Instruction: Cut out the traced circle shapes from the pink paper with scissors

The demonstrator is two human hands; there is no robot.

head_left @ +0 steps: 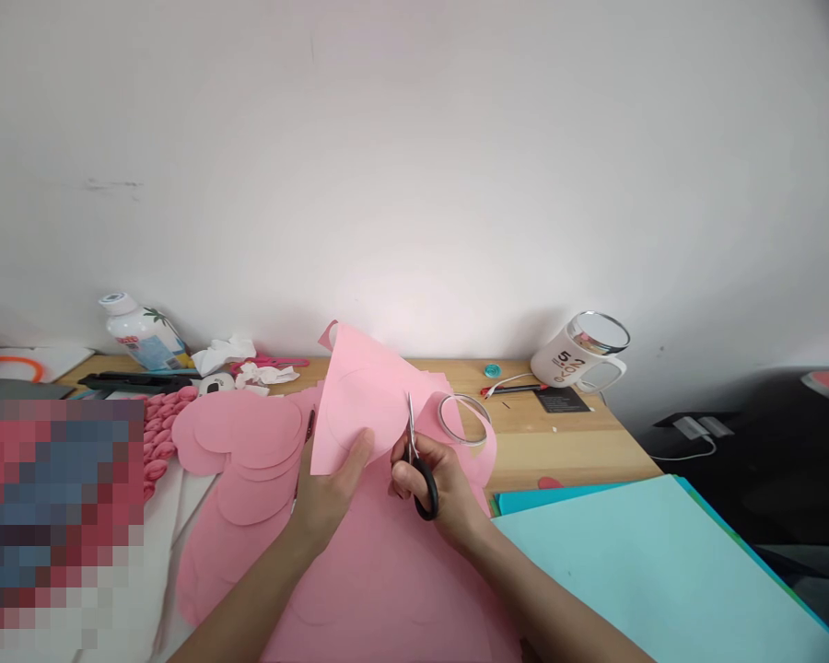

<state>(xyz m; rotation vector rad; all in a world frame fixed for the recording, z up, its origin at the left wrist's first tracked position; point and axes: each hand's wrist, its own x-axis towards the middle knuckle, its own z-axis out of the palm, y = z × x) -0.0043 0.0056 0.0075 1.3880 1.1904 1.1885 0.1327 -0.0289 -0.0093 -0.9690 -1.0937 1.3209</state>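
Left hand [332,497] pinches the pink sheet [365,391] up, probably for blade clearance, while right hand [450,486] curls round scissors [429,482] aimed at 12 o'clock.

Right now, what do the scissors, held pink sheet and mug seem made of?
Scissors: shiny silver blades, likely steel; smooth black handle, probably plastic. Pink sheet: matte, thin, bent; paper or card. Mug: smooth white body, shiny rim; coated metal or ceramic, unclear.
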